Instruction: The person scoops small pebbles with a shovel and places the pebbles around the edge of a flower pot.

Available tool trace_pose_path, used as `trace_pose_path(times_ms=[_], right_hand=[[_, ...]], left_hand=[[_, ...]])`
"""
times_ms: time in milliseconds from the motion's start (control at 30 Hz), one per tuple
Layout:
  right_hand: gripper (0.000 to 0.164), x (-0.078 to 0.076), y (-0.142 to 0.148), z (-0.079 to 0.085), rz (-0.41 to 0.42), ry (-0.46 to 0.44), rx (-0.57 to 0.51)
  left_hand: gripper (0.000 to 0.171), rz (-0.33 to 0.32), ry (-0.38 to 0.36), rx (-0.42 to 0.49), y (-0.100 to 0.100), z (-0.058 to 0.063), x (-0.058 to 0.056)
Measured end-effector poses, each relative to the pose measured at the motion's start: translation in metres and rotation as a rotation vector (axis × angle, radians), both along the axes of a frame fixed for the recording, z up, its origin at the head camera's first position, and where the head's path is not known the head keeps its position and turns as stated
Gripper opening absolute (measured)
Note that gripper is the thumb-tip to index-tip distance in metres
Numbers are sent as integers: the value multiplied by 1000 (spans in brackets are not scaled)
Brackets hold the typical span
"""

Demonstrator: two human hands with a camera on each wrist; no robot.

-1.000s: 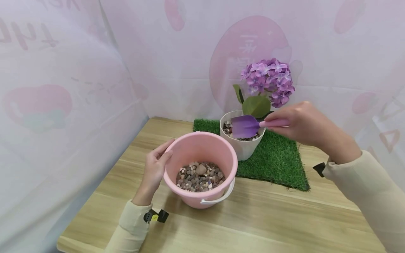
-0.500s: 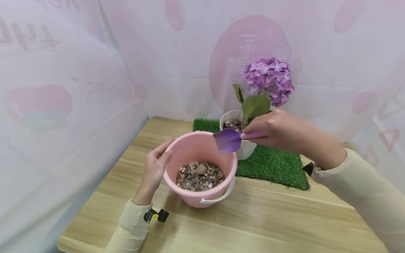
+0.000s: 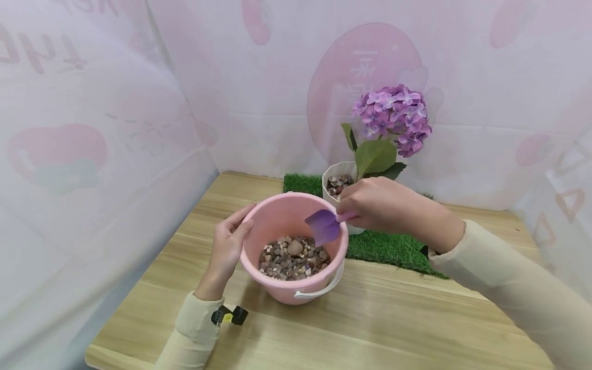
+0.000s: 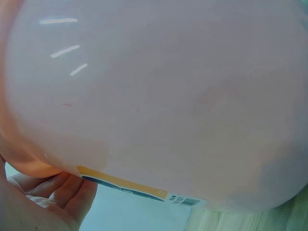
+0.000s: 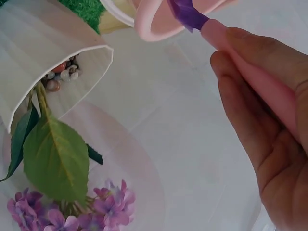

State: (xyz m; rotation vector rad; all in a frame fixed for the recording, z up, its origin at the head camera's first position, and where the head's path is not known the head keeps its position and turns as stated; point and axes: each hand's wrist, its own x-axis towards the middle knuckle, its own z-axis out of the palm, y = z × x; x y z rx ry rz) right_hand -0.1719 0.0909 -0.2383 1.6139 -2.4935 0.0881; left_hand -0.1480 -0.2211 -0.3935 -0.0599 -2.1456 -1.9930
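Note:
My left hand (image 3: 226, 246) grips the left rim of a pink bucket (image 3: 339, 246), thumb over the edge; in the left wrist view the bucket's side fills most of the frame. Mixed pebbles (image 3: 289, 264) cover the bucket's bottom. My right hand (image 3: 379, 205) holds a small shovel by its pink handle (image 5: 255, 72). The purple blade (image 3: 324, 226) overlaps the bucket's opening at the right rim, above the pebbles. Behind my right hand stands a white flowerpot (image 5: 53, 38) with pebbles and a purple hydrangea (image 3: 398, 115), partly hidden by that hand.
The flowerpot stands on a green artificial grass mat (image 3: 393, 252) on a wooden table (image 3: 370, 318). The bucket's white handle (image 3: 319, 290) hangs on its front right side. Printed cloth walls (image 3: 259, 92) enclose the table at the back and sides.
My right hand has carried the shovel left and down, from over the flowerpot to the bucket's opening. The left hand and bucket have stayed in place.

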Motion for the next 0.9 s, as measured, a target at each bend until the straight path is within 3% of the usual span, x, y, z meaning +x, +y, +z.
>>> trace_pose_path(times_ms=[200, 533, 700, 900], right_hand=[[8, 2, -20, -9, -34, -5, 147], [7, 3, -44, -23, -51, 42, 278], [9, 1, -58, -33, -94, -54, 342], [20, -6, -71, -46, -69, -185, 400]], left_hand=[[40, -5, -4, -7, -1, 0, 0], [40, -5, 7, -4, -1, -1, 1], [41, -6, 8, -14, -3, -3, 0], [41, -6, 3, -9, -2, -2, -1]])
